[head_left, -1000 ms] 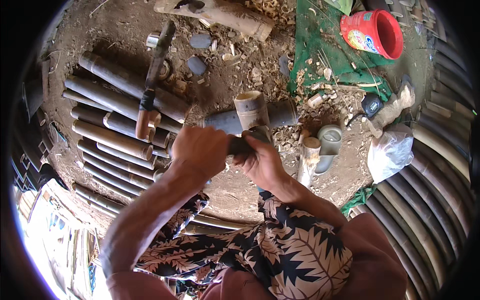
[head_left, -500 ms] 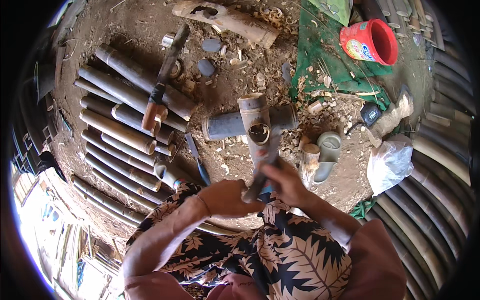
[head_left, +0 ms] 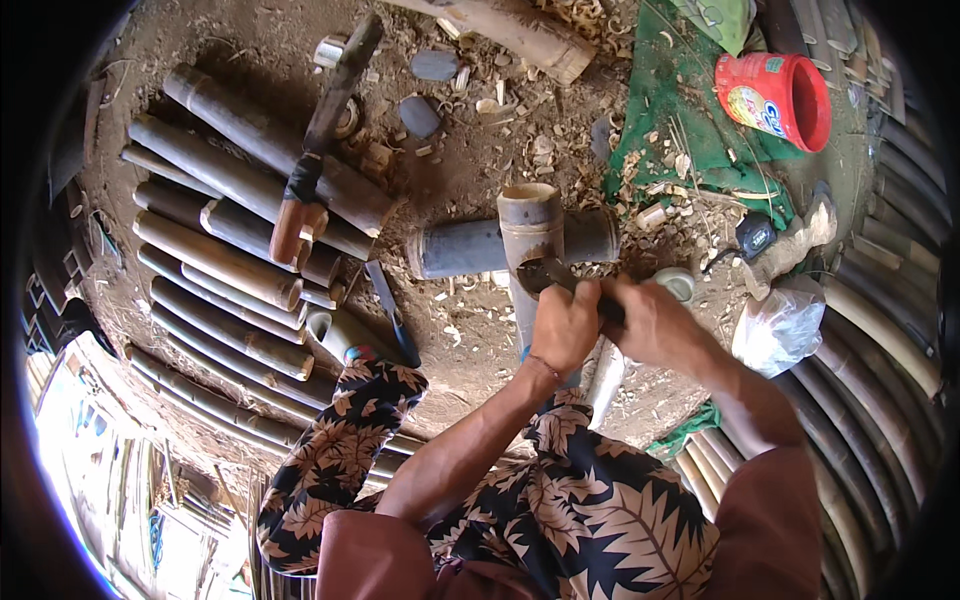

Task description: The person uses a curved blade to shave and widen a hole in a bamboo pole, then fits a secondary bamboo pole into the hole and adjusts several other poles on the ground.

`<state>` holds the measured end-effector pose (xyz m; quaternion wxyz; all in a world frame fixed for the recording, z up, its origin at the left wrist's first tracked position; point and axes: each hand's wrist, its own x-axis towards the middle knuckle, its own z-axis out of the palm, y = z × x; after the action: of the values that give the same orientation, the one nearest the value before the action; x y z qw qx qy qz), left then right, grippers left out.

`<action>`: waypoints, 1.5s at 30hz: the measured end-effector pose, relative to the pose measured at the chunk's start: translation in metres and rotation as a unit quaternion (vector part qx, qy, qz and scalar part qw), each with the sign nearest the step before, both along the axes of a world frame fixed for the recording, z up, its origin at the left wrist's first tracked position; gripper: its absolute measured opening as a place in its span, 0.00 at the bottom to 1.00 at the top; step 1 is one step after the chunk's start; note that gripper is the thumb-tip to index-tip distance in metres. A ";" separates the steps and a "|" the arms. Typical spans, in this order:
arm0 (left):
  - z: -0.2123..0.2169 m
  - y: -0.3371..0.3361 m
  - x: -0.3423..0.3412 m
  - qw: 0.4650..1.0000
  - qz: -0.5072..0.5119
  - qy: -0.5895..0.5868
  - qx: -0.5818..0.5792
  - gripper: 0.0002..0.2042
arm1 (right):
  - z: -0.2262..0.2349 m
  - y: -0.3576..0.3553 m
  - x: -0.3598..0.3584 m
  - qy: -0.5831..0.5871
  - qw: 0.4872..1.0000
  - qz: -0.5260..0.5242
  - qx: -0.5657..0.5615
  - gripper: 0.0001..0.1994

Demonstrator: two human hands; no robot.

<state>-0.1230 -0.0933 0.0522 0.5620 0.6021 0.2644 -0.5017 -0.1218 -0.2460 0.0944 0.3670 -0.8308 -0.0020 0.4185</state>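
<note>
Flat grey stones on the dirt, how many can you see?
2: one grey stone near the top, another grey stone just below it. Shavings may hide others.

Bamboo poles (head_left: pixel 215 265) lie left of the upright bamboo tube (head_left: pixel 530 225); the cup (head_left: pixel 775 98) lies far right

Bare earthen floor (head_left: pixel 250 60), dry and strewn with pale wood shavings (head_left: pixel 540 130). Green netting sheet (head_left: pixel 690 110) spread over upper right ground. Curved bamboo slats (head_left: pixel 880 380) forming a platform along right edge. Strong daylight at lower left, washing out a slatted structure (head_left: pixel 90 440). Remainder evenly lit, shadows soft.
</note>
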 end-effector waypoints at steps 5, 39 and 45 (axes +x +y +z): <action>0.022 0.011 0.011 0.841 0.424 0.197 -0.271 0.10 | 0.029 0.030 0.087 -0.081 0.936 0.336 -0.063 0.10; 0.021 0.022 -0.029 0.962 0.170 0.185 -0.107 0.19 | -0.002 0.010 -0.028 -0.095 0.964 0.225 -0.104 0.17; 0.003 0.062 0.019 0.967 -0.251 0.008 0.045 0.22 | -0.020 0.111 -0.079 0.042 0.957 -0.285 -0.036 0.17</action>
<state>-0.1043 -0.0309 0.0555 0.3883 0.6701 0.1319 -0.6187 -0.2007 -0.1351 0.0742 0.4405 -0.7911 0.2654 0.3311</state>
